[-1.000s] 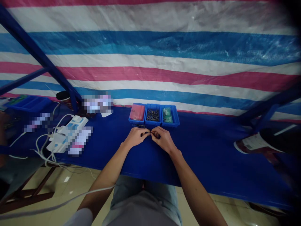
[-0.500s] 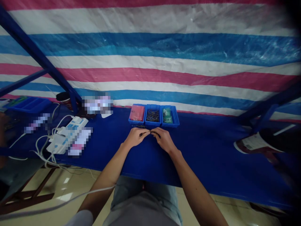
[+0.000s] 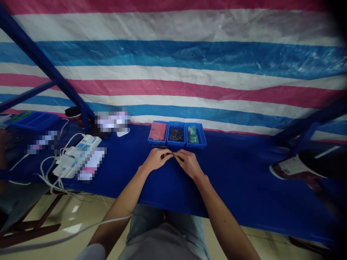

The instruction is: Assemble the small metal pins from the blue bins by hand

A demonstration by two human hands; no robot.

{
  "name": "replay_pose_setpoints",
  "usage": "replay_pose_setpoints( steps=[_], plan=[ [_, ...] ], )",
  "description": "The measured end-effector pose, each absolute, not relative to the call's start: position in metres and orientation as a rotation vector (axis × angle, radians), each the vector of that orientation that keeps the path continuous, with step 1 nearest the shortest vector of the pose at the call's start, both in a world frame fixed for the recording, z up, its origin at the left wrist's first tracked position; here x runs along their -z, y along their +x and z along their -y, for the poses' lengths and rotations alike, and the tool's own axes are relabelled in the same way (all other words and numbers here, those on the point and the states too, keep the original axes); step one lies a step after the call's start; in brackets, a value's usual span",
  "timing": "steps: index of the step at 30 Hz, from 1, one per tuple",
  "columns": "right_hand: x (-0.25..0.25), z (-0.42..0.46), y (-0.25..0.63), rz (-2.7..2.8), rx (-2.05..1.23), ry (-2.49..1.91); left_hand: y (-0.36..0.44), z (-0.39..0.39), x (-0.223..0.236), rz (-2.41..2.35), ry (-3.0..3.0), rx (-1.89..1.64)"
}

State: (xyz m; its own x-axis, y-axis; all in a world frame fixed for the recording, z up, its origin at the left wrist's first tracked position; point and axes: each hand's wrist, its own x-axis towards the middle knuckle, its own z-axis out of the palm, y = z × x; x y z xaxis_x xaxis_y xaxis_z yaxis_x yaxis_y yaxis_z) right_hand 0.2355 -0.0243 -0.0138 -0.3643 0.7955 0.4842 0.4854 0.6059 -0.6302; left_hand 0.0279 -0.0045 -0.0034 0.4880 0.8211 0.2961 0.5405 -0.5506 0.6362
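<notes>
My left hand (image 3: 156, 159) and my right hand (image 3: 188, 161) meet fingertip to fingertip just above the blue table. Both are closed in a pinch. Whatever lies between the fingers is too small and hidden to make out. Right behind the hands stand three blue bins side by side: a left bin (image 3: 149, 141) with pink-red flat packets (image 3: 158, 130), a middle bin (image 3: 177, 143) of dark, thin metal pieces (image 3: 175, 134) like screws or pins, and a right bin (image 3: 202, 137) with green-and-clear packets (image 3: 192, 134). A few dark slim pieces (image 3: 162, 147) lie before the left bin.
On the left sit a white power strip (image 3: 76, 155) with tangled cables and a pixelated paper (image 3: 90, 164). A dark cup (image 3: 295, 166) stands at the right. Blue frame posts (image 3: 43, 57) flank the table; a striped sheet (image 3: 189, 86) hangs behind. Part of another person shows far left.
The hands stay together in nearly the same place, with the fingers shifting slightly. The whole view has moved a little.
</notes>
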Motion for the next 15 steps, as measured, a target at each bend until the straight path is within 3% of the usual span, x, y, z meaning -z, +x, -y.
replay_pose_setpoints(
  steps=[15],
  plan=[
    [0.0098, 0.023, 0.2335, 2.081, -0.388, -1.123, 0.0287, 0.0031, 0.0051, -1.134, 2.237, -0.84]
  ],
)
